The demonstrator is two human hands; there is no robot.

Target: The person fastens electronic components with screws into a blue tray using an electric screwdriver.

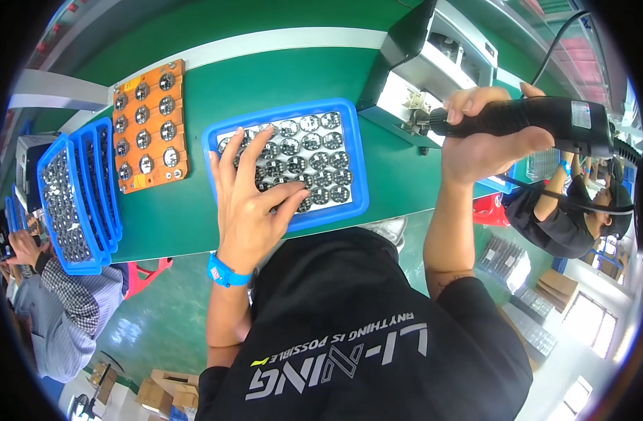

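Observation:
My left hand (248, 200) lies over a blue tray (359, 175), its fingers spread. Its thumb and index fingertips come close together over the small round black parts (295, 165) there; nothing shows lifted between them. These parts stand in rows on a white sheet in the tray, and my hand hides some. My right hand (486, 133) is wrapped round a black electric screwdriver (539, 121), held nearly level. The screwdriver's tip end points left, at the front of a screw feeder machine (398, 98); I cannot tell whether they touch.
An orange fixture board (150, 172) with round parts in its seats lies left of the tray. Stacked blue trays (90, 263) of parts stand at the green table's left end. Cables run from the screwdriver. Other people sit left (62, 309) and right (560, 221).

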